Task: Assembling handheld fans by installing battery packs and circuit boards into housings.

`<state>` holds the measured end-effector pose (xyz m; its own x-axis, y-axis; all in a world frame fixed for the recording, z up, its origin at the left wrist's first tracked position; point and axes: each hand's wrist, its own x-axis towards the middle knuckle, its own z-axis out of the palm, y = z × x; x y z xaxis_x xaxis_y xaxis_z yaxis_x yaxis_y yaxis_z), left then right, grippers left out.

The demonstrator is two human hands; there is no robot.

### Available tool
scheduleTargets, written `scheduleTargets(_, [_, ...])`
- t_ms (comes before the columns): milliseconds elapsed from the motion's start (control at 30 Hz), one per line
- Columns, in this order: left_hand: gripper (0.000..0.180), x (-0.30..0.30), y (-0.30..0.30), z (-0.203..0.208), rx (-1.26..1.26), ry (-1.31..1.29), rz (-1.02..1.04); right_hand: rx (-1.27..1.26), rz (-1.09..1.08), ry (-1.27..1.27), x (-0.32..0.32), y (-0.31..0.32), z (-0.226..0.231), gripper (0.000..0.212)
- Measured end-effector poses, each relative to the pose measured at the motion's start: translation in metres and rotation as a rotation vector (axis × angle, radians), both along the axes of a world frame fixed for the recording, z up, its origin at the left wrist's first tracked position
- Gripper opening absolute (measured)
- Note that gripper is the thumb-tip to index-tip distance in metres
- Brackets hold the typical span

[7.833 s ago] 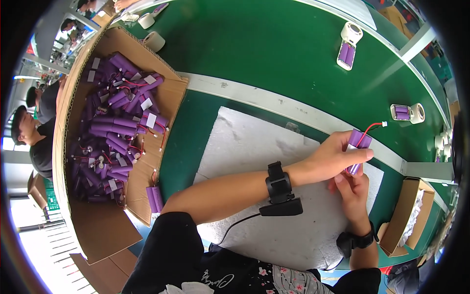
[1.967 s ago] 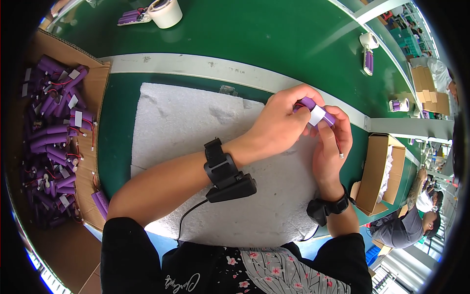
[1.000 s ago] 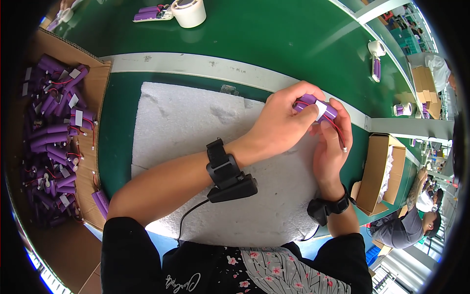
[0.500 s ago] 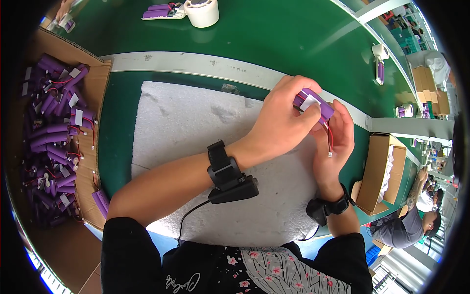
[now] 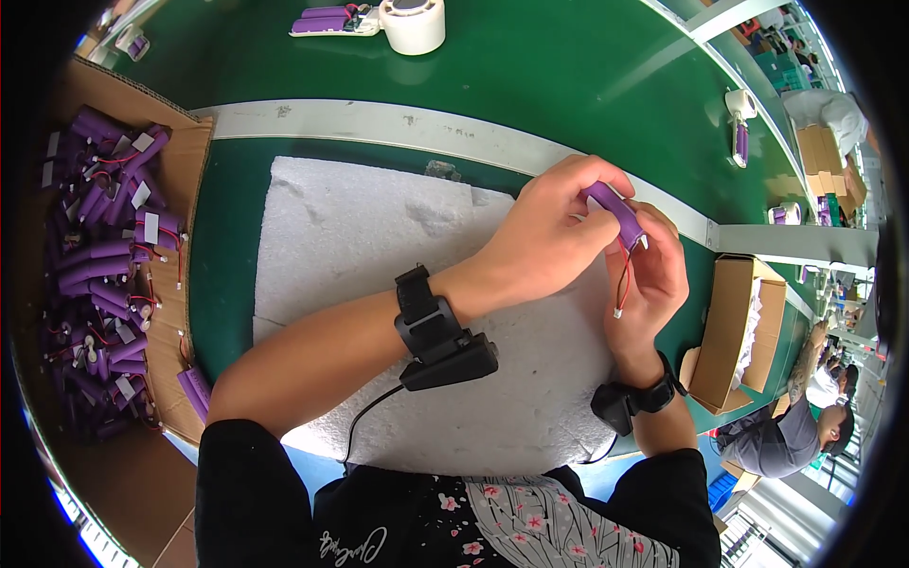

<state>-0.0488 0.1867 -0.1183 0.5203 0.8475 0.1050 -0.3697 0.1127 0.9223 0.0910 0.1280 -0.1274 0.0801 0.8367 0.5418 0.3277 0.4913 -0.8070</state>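
A purple battery pack (image 5: 615,210) is gripped between the thumb and fingers of my left hand (image 5: 544,232), above the right side of the foam sheet. My right hand (image 5: 651,275) curls around its near right end, with the fingertips against it. From that end hang red and black wires (image 5: 623,275) ending in a small white connector (image 5: 618,313). The side of the pack facing up is plain purple. Under my forearms lies the white foam sheet (image 5: 360,227).
At left stands a cardboard box (image 5: 204,170) holding many purple battery packs (image 5: 99,265). A smaller carton (image 5: 720,327) with white pieces stands at right. Beyond a pale rail (image 5: 379,121), white housings (image 5: 414,26) with purple cells sit on a green surface (image 5: 530,66). A co-worker (image 5: 791,440) is at right.
The battery pack has turned in my hands, so its white label no longer shows. Its wires now hang further left. The white housings beyond the rail have shifted right.
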Motion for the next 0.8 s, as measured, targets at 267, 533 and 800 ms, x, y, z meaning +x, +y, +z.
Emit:
scheduleTargets(267, [0.029,-0.0039,0.0012,0.0004,-0.001,0.022,-0.057,0.007,-0.025,-0.059,-0.0014,-0.0004,0.0026,0.042])
scheduleTargets(533, [0.031,-0.0074,0.0044,0.0015,0.01,0.085,-0.099,0.003,-0.005,-0.138,-0.0014,-0.0002,0.0052,0.039])
scheduleTargets(800, [0.036,-0.0077,0.0044,0.001,-0.005,0.099,-0.163,0.013,0.038,-0.135,-0.0017,-0.0036,0.0036,0.038])
